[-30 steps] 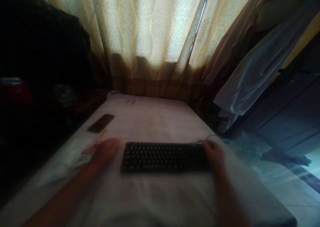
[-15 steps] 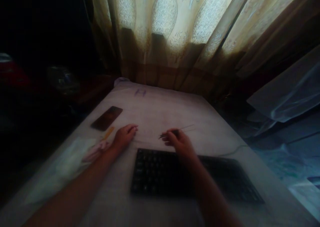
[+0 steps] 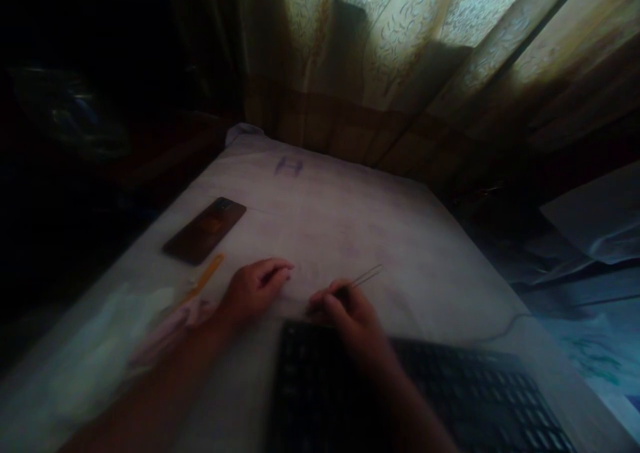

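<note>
The two-pronged tool (image 3: 368,273) sits in the right hand (image 3: 353,313); its prongs project past the fingers, away from the person and to the right. The right hand is closed in a pinch grip on the tool, just beyond the far edge of the keyboard (image 3: 463,386). The keyboard lies on the desk (image 3: 345,206), under the line of the right forearm; contact between them cannot be determined. The left hand (image 3: 257,286) is near the keyboard's far left corner, fingers loosely curled, thumb close to the index finger; whether it grips anything cannot be determined.

Count: one tool, one keyboard, one phone (image 3: 205,231), one orange stick (image 3: 207,275), one pink cloth (image 3: 167,336).

Tool: two thin, straight, nearly parallel prongs; remainder covered by the hand. Keyboard: black, rectangular, blurred, near edge partly outside the view.
</note>
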{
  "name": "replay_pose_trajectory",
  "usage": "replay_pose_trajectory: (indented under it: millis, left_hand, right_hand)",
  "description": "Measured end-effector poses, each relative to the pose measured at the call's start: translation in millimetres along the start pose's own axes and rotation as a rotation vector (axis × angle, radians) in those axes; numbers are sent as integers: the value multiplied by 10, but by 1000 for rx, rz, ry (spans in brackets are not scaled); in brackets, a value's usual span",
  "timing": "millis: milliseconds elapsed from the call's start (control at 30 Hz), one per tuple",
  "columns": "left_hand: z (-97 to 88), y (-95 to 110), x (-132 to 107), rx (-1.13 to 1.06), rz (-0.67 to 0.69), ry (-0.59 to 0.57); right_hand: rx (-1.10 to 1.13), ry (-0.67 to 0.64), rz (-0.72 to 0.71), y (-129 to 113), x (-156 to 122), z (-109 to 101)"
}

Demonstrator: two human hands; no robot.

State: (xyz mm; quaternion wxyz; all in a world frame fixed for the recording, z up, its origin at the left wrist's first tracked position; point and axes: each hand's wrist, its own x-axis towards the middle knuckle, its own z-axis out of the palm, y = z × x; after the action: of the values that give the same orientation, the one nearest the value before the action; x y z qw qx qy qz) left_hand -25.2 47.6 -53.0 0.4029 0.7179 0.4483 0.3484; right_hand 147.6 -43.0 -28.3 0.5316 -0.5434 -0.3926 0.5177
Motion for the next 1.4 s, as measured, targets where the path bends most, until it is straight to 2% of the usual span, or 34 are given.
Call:
replay_pose_trajectory:
  millis: [167, 267, 533, 767, 900, 1067, 1200, 1400]
  left_hand:
    - [1, 106, -69, -26, 101, -301]
    - [52, 140, -107, -16, 144, -359]
    - [117, 115, -118, -7, 150, -310]
    - [114, 93, -89, -14, 151, -275]
    - [104, 100, -79, 18, 147, -263]
    - [87, 89, -68, 21, 66, -204]
    - [91, 64, -61, -11, 24, -143]
    - [91, 58, -62, -20, 13, -162]
  right_hand:
    - [-14, 73, -99, 47, 36, -12]
    - [-12, 81, -105, 52, 49, -21]
    - [12, 91, -86, 82, 50, -23]
    - [-116, 86, -31, 154, 47, -10]
    - [-25, 62, 13, 129, 65, -40]
    - [55, 4, 86, 71, 86, -76]
    - [102, 46, 89, 73, 94, -98]
    - [112, 101, 117, 160, 81, -120]
